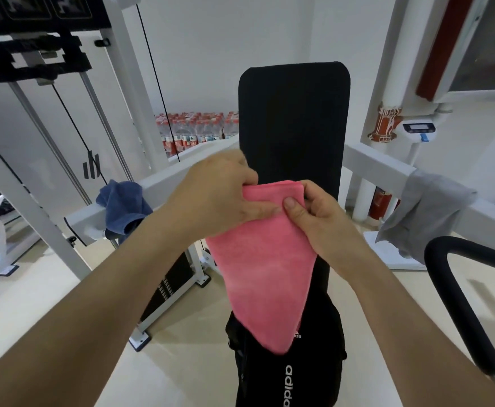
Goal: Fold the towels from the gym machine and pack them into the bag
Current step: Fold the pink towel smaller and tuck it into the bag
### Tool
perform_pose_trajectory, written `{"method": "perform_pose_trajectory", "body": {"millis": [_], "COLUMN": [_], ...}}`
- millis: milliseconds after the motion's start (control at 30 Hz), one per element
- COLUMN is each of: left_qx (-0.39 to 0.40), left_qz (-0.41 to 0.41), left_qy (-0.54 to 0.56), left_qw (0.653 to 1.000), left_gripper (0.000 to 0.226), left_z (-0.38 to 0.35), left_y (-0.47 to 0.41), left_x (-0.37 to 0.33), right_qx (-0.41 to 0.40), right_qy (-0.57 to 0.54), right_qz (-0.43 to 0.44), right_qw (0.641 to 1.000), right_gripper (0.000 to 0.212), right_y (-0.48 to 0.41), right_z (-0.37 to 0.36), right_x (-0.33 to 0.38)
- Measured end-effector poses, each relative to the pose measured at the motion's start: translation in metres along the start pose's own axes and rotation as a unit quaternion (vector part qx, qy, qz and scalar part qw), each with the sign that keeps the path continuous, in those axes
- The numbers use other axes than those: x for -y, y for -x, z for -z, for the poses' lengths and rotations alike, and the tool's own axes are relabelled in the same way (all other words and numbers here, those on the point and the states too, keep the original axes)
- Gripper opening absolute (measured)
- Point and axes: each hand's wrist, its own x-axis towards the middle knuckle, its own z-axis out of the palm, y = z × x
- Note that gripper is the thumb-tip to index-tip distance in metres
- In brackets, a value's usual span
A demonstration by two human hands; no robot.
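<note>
Both hands up at the pink towel [258, 259]: left hand [220, 192] and right hand [319, 218] pinch its folded top edge, fingers [262, 211] nearly meeting. Below them hangs the towel over the black bag [287, 377]. A blue towel [123, 210] drapes left of them, a grey towel [425, 212] right.

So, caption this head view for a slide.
Left hand and right hand pinch a pink towel over a black bag.

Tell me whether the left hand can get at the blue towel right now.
Probably not yet: the left hand grips the pink towel. The blue towel hangs unobstructed on the white bar.
</note>
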Motion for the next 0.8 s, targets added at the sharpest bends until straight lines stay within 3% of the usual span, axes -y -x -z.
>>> {"method": "perform_pose_trajectory", "body": {"millis": [100, 267, 300, 400, 533, 667, 733, 800], "left_qx": [0.086, 0.078, 0.07, 0.044, 0.009, 0.01, 0.022, 0.015], "left_qz": [0.046, 0.05, 0.056, 0.047, -0.014, -0.03, 0.01, 0.127], "left_qy": [0.2, 0.347, 0.357, 0.306, 0.081, -0.115, -0.115, 0.022], "left_qw": [0.975, 0.933, 0.93, 0.95, 0.997, 0.993, 0.993, 0.992], "left_gripper": [0.04, 0.041, 0.042, 0.045, 0.052, 0.059, 0.062, 0.062], "left_z": [0.005, 0.014, 0.014, 0.012, 0.01, 0.009, 0.004, -0.016], "left_y": [0.001, 0.004, 0.003, 0.001, 0.008, 0.015, 0.014, 0.016], "left_x": [0.003, -0.001, -0.001, 0.006, 0.022, 0.028, 0.035, 0.043], "right_qx": [0.063, 0.138, 0.151, 0.172, 0.199, 0.146, 0.125, 0.087], "right_qy": [-0.046, -0.255, -0.288, -0.316, -0.301, -0.305, -0.297, -0.301], "right_qz": [-0.019, -0.09, -0.105, -0.138, -0.164, -0.175, -0.176, -0.18], "right_qw": [0.997, 0.953, 0.94, 0.923, 0.918, 0.925, 0.93, 0.932], "right_gripper": [0.03, 0.098, 0.102, 0.087, 0.051, 0.022, 0.02, 0.018], "right_y": [0.004, 0.014, 0.016, 0.031, 0.056, 0.079, 0.087, 0.09], "right_z": [0.014, 0.012, 0.005, -0.019, -0.036, -0.044, -0.045, -0.044], "right_x": [0.004, -0.025, -0.034, -0.051, -0.052, -0.045, -0.04, -0.038]}}
